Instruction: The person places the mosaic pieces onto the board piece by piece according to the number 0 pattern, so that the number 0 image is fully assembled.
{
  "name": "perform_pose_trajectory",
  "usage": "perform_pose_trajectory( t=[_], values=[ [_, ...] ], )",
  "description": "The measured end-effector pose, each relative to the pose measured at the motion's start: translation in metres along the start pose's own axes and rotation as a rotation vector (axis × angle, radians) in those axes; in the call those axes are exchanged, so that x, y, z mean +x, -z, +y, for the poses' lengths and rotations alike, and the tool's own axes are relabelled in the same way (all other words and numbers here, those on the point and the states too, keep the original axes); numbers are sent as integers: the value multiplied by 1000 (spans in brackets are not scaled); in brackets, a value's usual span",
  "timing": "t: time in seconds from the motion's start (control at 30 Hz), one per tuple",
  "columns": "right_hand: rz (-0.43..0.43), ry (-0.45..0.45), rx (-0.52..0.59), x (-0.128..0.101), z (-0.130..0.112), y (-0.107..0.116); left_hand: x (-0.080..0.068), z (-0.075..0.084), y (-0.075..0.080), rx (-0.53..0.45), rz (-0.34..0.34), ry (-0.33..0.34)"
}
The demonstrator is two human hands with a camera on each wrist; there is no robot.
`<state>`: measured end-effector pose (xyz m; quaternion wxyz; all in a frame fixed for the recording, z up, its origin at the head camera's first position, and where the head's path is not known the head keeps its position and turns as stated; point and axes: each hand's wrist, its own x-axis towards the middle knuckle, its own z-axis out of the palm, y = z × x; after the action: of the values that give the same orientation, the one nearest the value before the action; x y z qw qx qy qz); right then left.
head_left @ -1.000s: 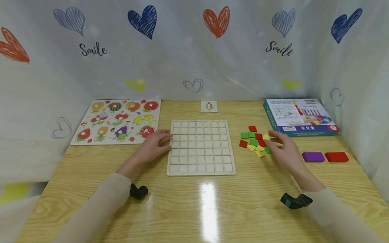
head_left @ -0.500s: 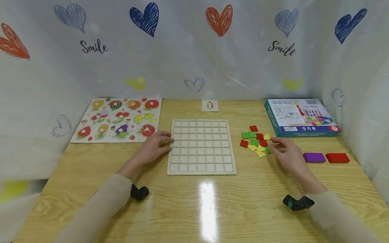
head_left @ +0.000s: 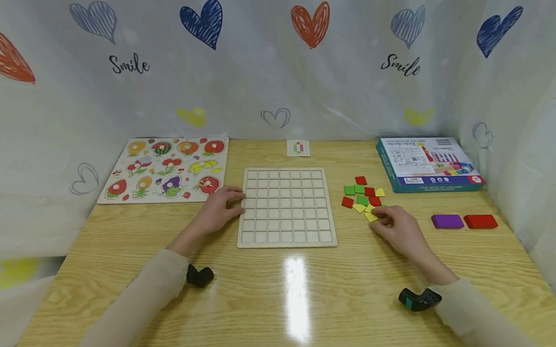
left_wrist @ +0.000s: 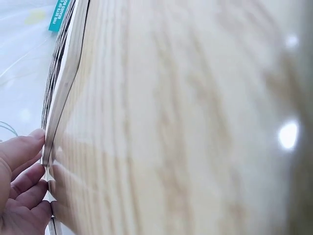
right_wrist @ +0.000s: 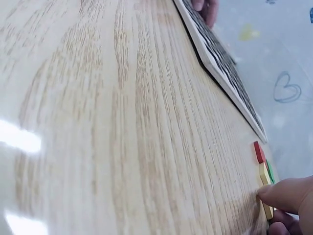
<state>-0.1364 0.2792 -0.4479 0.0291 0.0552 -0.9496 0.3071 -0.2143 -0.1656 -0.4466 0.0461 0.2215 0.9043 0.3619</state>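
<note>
A pale wooden grid board (head_left: 285, 210) lies flat mid-table, its squares bare. At its left edge rests my left hand (head_left: 215, 210), thumb and relaxed fingers touching the side; the left wrist view shows the thumb (left_wrist: 24, 147) right at the rim. To the board's right is a loose cluster of small tiles: red squares (head_left: 348, 202), green squares (head_left: 349, 190) and yellow pieces (head_left: 358, 208). My right hand (head_left: 400, 232) is at the cluster's near side, pinching a yellow tile (head_left: 371, 217) between thumb and fingers. A green tile is mostly hidden behind that hand.
A fruit puzzle board (head_left: 165, 172) lies at the back left. A small pattern card (head_left: 298, 148) is behind the grid board. At the back right sits a flat game box (head_left: 430, 164), with a purple block (head_left: 447, 221) and a red block (head_left: 480, 221) nearer.
My right hand has moved from the yellow piece at the cluster's right side toward the near yellow tile and come to pinch it. The left hand stays at the board's edge.
</note>
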Motion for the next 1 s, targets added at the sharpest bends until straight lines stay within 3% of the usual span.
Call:
perform_pose_trajectory(
  t=[0.47, 1.0],
  values=[
    [-9, -19, -13, 4, -3, -1, 1, 3, 4, 24, -40, 19],
    [-84, 12, -35, 4, -7, 4, 5, 3, 6, 56, -87, 38]
  ],
)
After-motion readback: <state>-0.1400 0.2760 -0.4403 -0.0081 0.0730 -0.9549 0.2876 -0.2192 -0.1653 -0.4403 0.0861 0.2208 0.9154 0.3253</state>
